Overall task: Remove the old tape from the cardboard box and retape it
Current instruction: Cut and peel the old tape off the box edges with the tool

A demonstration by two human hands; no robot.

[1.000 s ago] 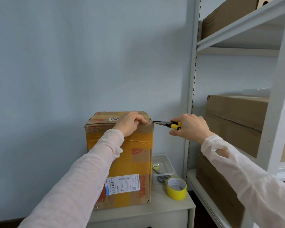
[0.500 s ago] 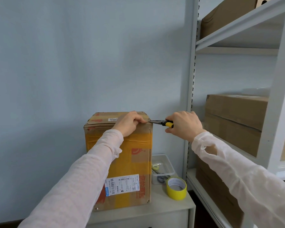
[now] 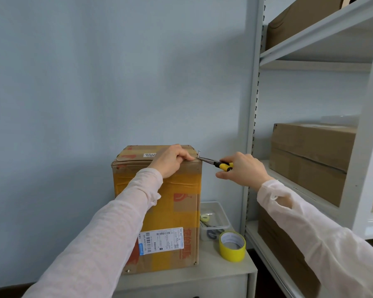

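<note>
Two grips: left hand [image 3: 170, 161] fingers clamp the top edge of the box [image 3: 187, 207] to steady it while, just beside them, right hand [image 3: 242, 171] fingers clench pliers [image 3: 213, 162] nipping at its corner.

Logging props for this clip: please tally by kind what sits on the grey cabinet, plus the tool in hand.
Cardboard box: 1
Clear tray: 1
Tape rolls: 2 (yellow roll, small roll in tray)
Scissors: 1
Long-nose pliers, in right hand: 1
Total: 6
</note>
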